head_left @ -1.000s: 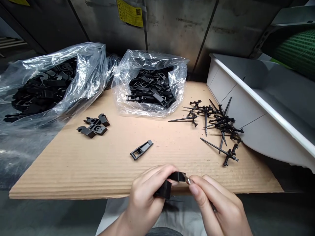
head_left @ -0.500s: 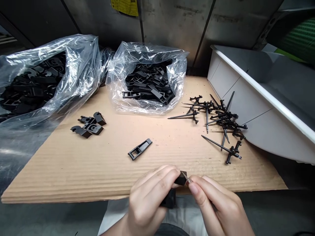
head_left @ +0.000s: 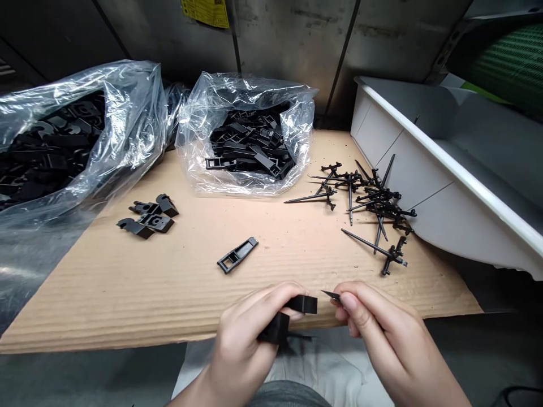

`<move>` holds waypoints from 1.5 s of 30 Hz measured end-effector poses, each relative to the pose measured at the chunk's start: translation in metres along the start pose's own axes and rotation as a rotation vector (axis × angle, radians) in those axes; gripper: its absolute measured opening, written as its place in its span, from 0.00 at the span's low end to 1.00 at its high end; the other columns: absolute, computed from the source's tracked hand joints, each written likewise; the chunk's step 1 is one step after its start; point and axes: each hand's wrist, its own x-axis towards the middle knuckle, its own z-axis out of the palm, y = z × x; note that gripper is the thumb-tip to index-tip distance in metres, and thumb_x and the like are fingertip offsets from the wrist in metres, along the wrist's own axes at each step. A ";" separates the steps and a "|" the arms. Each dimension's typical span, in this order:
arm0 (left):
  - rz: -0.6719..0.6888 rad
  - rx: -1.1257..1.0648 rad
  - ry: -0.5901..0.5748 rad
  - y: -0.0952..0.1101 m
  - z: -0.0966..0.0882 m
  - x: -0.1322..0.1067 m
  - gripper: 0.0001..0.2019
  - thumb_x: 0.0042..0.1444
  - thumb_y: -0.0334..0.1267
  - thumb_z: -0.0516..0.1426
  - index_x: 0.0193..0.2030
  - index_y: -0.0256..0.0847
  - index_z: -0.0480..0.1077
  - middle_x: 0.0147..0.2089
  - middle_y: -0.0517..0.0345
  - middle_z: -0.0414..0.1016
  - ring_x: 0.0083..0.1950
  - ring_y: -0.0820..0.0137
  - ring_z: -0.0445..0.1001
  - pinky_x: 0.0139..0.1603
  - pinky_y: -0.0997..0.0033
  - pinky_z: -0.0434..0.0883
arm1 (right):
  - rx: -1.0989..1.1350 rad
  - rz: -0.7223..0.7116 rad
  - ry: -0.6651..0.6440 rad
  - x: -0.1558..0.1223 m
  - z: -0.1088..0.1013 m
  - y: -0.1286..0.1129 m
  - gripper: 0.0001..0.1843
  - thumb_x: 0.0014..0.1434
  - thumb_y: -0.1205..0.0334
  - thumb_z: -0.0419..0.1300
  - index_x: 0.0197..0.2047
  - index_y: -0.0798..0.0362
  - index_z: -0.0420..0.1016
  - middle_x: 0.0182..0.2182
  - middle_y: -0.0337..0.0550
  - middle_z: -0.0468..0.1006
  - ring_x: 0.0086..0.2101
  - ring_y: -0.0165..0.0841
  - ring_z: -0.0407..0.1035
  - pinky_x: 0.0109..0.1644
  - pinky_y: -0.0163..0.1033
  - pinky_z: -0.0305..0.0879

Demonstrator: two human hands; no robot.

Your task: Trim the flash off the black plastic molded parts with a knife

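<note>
My left hand (head_left: 250, 328) is closed around black plastic parts, and the end of one black plastic part (head_left: 309, 304) sticks out past its fingers. Below it another dark block (head_left: 278, 329) shows under the palm. Pinched between thumb and fingertips of my right hand (head_left: 373, 319) is a small pointed blade (head_left: 330, 295); its rear end is hidden by the fingers. The tip points left towards the held part, with a gap between them. A long black clip-like piece (head_left: 237, 255) lies on the cardboard just beyond my hands.
Cardboard (head_left: 190, 282) covers the worktop. Several black blocks (head_left: 150, 217) lie left, and several black sprues (head_left: 377, 203) lie right beside a grey-white bin (head_left: 382, 124). Behind stand two clear bags of black parts, a middle bag (head_left: 190, 175) and a left bag (head_left: 136, 113).
The blade has come away from the held part, as my right hand moved right and slightly up. My left hand has turned a little and shifted left. The view has shifted slightly.
</note>
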 end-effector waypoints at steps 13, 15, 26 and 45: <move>-0.581 -0.957 -0.113 0.011 -0.008 0.006 0.12 0.46 0.46 0.62 0.32 0.39 0.73 0.26 0.57 0.75 0.25 0.70 0.73 0.28 0.72 0.72 | 0.798 0.313 -0.240 0.014 0.024 -0.023 0.18 0.59 0.49 0.50 0.26 0.54 0.62 0.14 0.31 0.61 0.16 0.21 0.51 0.18 0.27 0.44; -0.590 -0.969 -0.110 0.012 -0.008 0.006 0.12 0.46 0.46 0.63 0.33 0.39 0.73 0.26 0.57 0.75 0.25 0.70 0.73 0.28 0.72 0.72 | 0.822 0.332 -0.240 0.013 0.026 -0.025 0.17 0.59 0.48 0.50 0.28 0.53 0.60 0.15 0.32 0.64 0.15 0.21 0.50 0.17 0.27 0.42; -0.510 -0.999 -0.135 0.005 -0.009 0.003 0.11 0.48 0.43 0.62 0.34 0.37 0.75 0.26 0.56 0.75 0.25 0.71 0.74 0.28 0.74 0.72 | 0.930 0.259 -0.299 0.010 0.033 -0.018 0.17 0.61 0.50 0.50 0.28 0.54 0.59 0.18 0.32 0.65 0.15 0.17 0.48 0.18 0.26 0.45; -0.436 -1.034 -0.108 0.006 -0.007 0.004 0.07 0.51 0.37 0.61 0.38 0.43 0.75 0.31 0.59 0.75 0.29 0.73 0.74 0.32 0.77 0.72 | 0.787 0.253 -0.375 0.030 0.015 -0.015 0.12 0.54 0.52 0.59 0.31 0.53 0.64 0.25 0.32 0.66 0.24 0.22 0.62 0.25 0.26 0.57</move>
